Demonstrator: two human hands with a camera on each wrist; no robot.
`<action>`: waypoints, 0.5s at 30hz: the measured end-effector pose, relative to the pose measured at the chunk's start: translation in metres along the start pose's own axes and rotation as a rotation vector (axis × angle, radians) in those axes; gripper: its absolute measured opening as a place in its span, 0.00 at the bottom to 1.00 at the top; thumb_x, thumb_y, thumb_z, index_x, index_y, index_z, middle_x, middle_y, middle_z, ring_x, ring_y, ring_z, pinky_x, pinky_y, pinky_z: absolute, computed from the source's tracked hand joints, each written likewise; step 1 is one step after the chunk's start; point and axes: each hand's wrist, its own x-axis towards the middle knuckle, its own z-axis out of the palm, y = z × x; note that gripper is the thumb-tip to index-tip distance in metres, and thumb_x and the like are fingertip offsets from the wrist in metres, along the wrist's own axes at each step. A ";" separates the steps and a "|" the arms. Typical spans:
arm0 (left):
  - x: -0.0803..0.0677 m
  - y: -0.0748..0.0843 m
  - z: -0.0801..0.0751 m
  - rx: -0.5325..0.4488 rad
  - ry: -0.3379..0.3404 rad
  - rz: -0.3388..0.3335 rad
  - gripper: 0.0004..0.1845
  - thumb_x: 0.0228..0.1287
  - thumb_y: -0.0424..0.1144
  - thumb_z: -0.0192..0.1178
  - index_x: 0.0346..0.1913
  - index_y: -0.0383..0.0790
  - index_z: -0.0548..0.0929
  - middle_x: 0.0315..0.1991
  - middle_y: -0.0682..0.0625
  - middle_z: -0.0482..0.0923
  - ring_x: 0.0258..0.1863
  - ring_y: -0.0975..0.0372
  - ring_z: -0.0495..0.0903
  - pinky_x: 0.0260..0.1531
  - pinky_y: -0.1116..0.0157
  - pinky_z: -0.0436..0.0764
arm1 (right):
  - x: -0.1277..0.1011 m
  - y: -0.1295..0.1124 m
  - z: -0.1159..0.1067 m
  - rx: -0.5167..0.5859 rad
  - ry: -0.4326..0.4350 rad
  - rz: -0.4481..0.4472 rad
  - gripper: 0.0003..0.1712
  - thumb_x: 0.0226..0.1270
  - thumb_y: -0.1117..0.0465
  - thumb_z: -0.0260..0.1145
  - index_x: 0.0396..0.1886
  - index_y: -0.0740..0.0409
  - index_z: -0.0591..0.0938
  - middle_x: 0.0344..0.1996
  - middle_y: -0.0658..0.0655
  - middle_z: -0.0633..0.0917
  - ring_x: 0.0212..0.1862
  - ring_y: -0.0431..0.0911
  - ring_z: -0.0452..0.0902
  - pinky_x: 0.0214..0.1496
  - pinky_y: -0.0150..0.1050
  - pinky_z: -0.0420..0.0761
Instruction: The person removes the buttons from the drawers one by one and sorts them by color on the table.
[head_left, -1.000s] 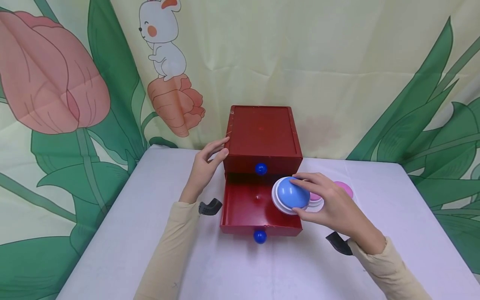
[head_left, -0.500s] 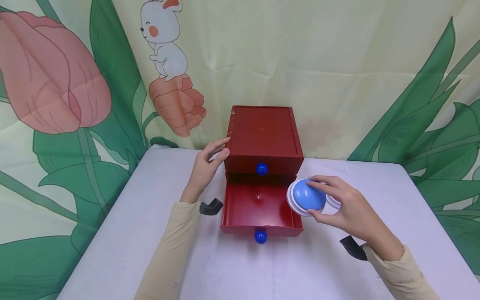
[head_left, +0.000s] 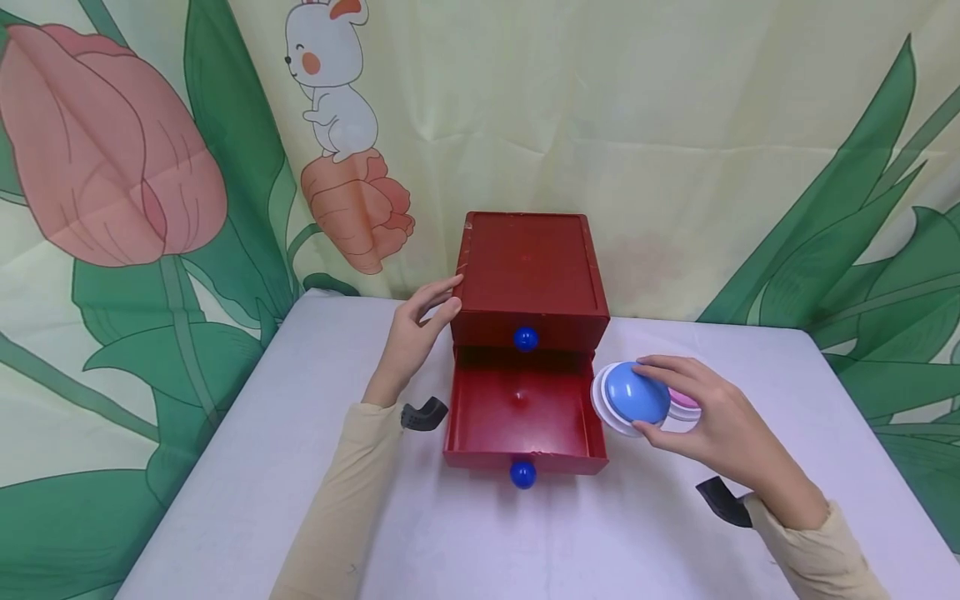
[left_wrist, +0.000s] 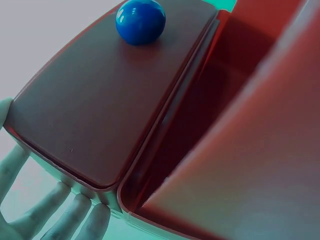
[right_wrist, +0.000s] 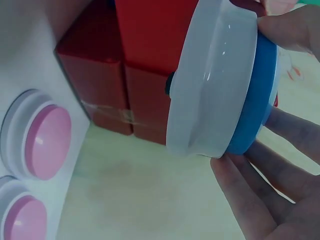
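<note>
My right hand (head_left: 720, 417) pinches a round blue push button (head_left: 637, 393) with a white base between thumb and fingers. It hangs just right of the lower drawer (head_left: 517, 421), which is pulled out from a red two-drawer cabinet (head_left: 528, 262). In the right wrist view the white base (right_wrist: 212, 85) is turned sideways. My left hand (head_left: 407, 342) rests against the cabinet's left side near the upper drawer, its fingers loosely extended. Each drawer front has a blue knob (head_left: 526, 338). Nothing lies in the visible part of the lower drawer; its back is shaded.
Pink push buttons with white bases, one (right_wrist: 48, 142) above another (right_wrist: 25, 220) in the right wrist view, sit on the white table (head_left: 480, 533) right of the cabinet. My right hand partly hides them in the head view. A printed curtain (head_left: 637, 150) hangs behind.
My right hand has moved the blue push button to the right, from over the lower drawer to beside it. My left hand has stayed on the cabinet.
</note>
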 end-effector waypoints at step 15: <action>0.000 -0.001 0.000 0.009 -0.003 0.004 0.23 0.73 0.40 0.57 0.68 0.44 0.75 0.67 0.47 0.72 0.65 0.56 0.72 0.60 0.50 0.76 | -0.010 0.019 0.003 0.104 -0.025 0.096 0.39 0.42 0.60 0.85 0.58 0.51 0.82 0.56 0.57 0.82 0.55 0.56 0.78 0.44 0.23 0.79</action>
